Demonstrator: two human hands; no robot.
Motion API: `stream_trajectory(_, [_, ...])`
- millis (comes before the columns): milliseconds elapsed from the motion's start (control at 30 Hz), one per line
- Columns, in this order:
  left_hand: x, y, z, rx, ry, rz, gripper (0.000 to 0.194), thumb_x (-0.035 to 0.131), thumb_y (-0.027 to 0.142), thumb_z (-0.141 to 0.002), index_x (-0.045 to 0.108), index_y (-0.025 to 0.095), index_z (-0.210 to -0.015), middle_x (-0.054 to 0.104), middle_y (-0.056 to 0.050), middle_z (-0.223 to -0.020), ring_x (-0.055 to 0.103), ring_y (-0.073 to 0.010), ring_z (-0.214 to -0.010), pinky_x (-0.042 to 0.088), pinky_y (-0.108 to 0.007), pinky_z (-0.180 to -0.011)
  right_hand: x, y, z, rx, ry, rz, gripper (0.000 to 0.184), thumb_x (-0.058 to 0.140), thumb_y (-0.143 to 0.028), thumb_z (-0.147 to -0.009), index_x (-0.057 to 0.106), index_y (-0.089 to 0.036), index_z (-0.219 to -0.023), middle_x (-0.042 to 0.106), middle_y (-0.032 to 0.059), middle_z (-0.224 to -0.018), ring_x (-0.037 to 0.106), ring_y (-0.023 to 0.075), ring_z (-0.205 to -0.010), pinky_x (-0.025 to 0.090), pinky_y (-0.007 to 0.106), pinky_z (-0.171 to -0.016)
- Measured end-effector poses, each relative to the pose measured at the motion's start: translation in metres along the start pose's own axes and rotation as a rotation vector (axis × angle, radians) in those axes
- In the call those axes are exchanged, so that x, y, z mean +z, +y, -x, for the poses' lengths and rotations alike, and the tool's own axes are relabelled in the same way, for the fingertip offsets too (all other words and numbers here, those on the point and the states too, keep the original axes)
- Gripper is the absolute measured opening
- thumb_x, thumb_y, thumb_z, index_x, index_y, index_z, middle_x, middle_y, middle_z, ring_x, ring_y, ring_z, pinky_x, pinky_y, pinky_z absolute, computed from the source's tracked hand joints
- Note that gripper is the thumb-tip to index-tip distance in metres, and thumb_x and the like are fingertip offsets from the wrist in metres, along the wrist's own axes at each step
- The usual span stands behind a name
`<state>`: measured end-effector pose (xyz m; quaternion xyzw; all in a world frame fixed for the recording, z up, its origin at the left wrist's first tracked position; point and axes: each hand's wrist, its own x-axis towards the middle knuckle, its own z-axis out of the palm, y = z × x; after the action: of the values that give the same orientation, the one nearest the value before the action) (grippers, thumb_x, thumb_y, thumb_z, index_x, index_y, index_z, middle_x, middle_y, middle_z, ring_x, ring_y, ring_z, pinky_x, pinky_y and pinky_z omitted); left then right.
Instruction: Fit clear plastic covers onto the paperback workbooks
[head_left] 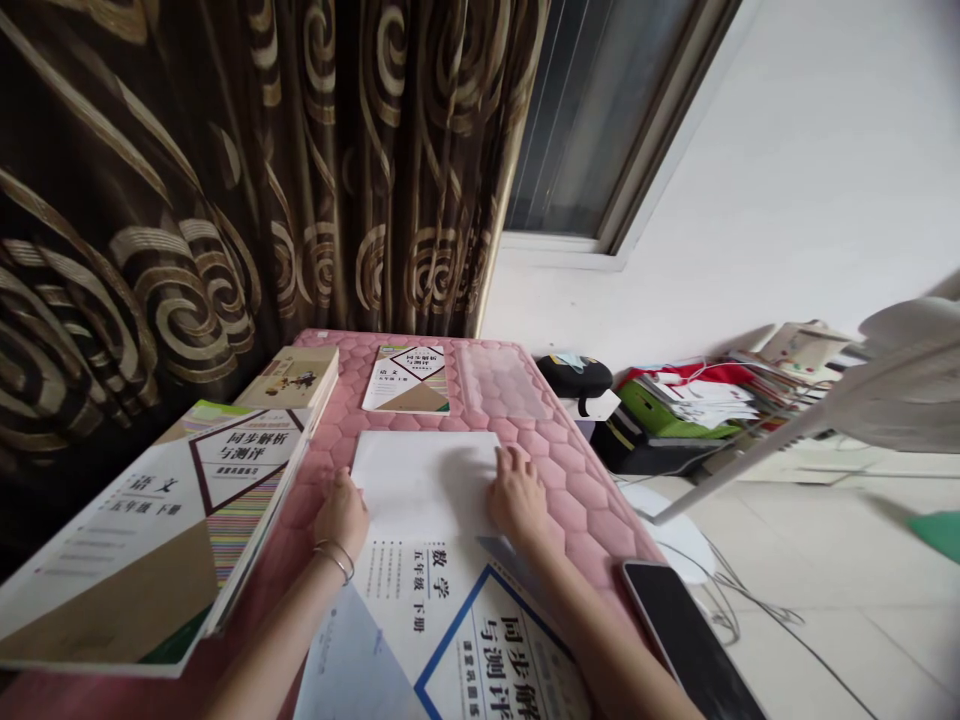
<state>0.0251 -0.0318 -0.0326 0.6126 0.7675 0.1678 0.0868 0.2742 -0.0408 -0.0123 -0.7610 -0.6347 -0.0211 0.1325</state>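
Note:
A blank white sheet of paper lies in front of me, its near edge meeting a maths workbook with a blue and white cover. I cannot tell whether the two are joined. My left hand, with a bangle at the wrist, is closed at the sheet's left edge. At its right edge my right hand has its fingers bent over the paper, thumb side inward. My right forearm crosses part of the workbook's cover.
On the pink quilted table cover lie a stack of workbooks at left, a small booklet and a translucent plastic sleeve at the back, and a dark phone at right. A white floor lamp and cables stand beyond.

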Motion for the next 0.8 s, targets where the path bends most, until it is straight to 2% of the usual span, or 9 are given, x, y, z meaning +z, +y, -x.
stream_trajectory(67, [0.001, 0.000, 0.000, 0.014, 0.009, -0.015, 0.031, 0.038, 0.015, -0.091, 0.043, 0.010, -0.121, 0.058, -0.020, -0.122, 0.063, -0.0233, -0.105, 0.048, -0.031, -0.077, 0.001, -0.011, 0.012, -0.177, -0.048, 0.002, 0.052, 0.040, -0.020, -0.090, 0.039, -0.018, -0.142, 0.029, 0.0123, -0.153, 0.037, 0.0297, -0.132, 0.036, 0.043, -0.104])
stream_trajectory(167, [0.004, -0.001, -0.001, 0.039, -0.002, -0.037, 0.029, 0.036, 0.015, -0.091, 0.044, 0.010, -0.118, 0.060, -0.019, -0.118, 0.063, -0.0242, -0.103, 0.048, -0.032, -0.075, 0.010, -0.019, 0.025, -0.335, -0.189, -0.047, 0.058, 0.040, -0.046, -0.093, 0.034, -0.024, -0.146, 0.018, 0.0064, -0.157, 0.017, 0.0315, -0.143, 0.019, 0.049, -0.113])
stream_trajectory(267, [0.001, -0.001, 0.000, 0.038, -0.014, -0.076, 0.028, 0.034, 0.015, -0.091, 0.048, 0.010, -0.115, 0.060, -0.019, -0.113, 0.065, -0.0249, -0.095, 0.049, -0.033, -0.070, 0.021, -0.013, 0.029, -0.313, -0.242, -0.060, 0.070, 0.030, -0.064, -0.090, 0.030, -0.024, -0.148, 0.015, 0.0084, -0.158, 0.007, 0.0334, -0.144, 0.010, 0.055, -0.114])
stream_trajectory(367, [-0.007, 0.005, 0.004, 0.061, 0.033, -0.203, 0.032, 0.031, 0.011, -0.090, 0.052, 0.007, -0.113, 0.058, -0.022, -0.112, 0.065, -0.0271, -0.090, 0.050, -0.035, -0.067, 0.026, -0.004, 0.026, -0.289, -0.265, -0.058, 0.073, 0.022, -0.067, -0.090, 0.028, -0.024, -0.149, 0.017, 0.0107, -0.157, 0.010, 0.0318, -0.144, 0.009, 0.053, -0.114])
stream_trajectory(467, [-0.011, 0.021, 0.011, 0.155, 0.103, -0.296, 0.045, 0.020, 0.007, -0.090, 0.052, 0.006, -0.121, 0.051, -0.025, -0.128, 0.057, -0.0324, -0.110, 0.046, -0.047, -0.087, 0.028, 0.000, 0.023, -0.288, -0.282, -0.060, 0.074, 0.020, -0.068, -0.091, 0.026, -0.023, -0.149, 0.015, 0.0116, -0.157, 0.010, 0.0318, -0.144, 0.008, 0.052, -0.115])
stream_trajectory(567, [0.000, 0.048, 0.017, 0.410, -0.038, -0.246, 0.049, 0.023, 0.011, -0.091, 0.047, 0.011, -0.134, 0.033, -0.018, -0.151, 0.037, -0.0328, -0.134, 0.031, -0.054, -0.106, 0.029, -0.001, 0.023, -0.289, -0.284, -0.058, 0.074, 0.021, -0.068, -0.090, 0.026, -0.023, -0.149, 0.015, 0.0120, -0.157, 0.009, 0.0318, -0.144, 0.008, 0.052, -0.115])
stream_trajectory(633, [0.015, 0.064, 0.019, 0.551, -0.164, -0.200, 0.048, 0.032, 0.022, -0.092, 0.044, 0.020, -0.139, 0.030, -0.008, -0.154, 0.028, -0.0279, -0.140, 0.025, -0.052, -0.112, 0.030, -0.002, 0.024, -0.290, -0.275, -0.050, 0.072, 0.022, -0.066, -0.091, 0.026, -0.024, -0.149, 0.016, 0.0117, -0.156, 0.009, 0.0312, -0.144, 0.008, 0.052, -0.115])
stream_trajectory(700, [0.029, 0.074, 0.019, 0.586, -0.233, -0.159, 0.052, 0.032, 0.031, -0.093, 0.036, 0.022, -0.144, 0.026, -0.005, -0.156, 0.022, -0.0254, -0.143, 0.018, -0.053, -0.115, 0.031, -0.002, 0.025, -0.288, -0.267, -0.037, 0.068, 0.025, -0.063, -0.093, 0.026, -0.024, -0.149, 0.016, 0.0115, -0.156, 0.010, 0.0305, -0.144, 0.009, 0.051, -0.115])
stream_trajectory(800, [0.038, 0.069, 0.013, 0.530, -0.252, -0.139, 0.059, 0.029, 0.038, -0.093, 0.028, 0.017, -0.148, 0.017, -0.007, -0.157, 0.016, -0.0245, -0.145, 0.011, -0.053, -0.117, 0.032, -0.001, 0.026, -0.288, -0.266, -0.029, 0.065, 0.027, -0.060, -0.093, 0.027, -0.025, -0.149, 0.015, 0.0106, -0.157, 0.010, 0.0298, -0.144, 0.009, 0.051, -0.115])
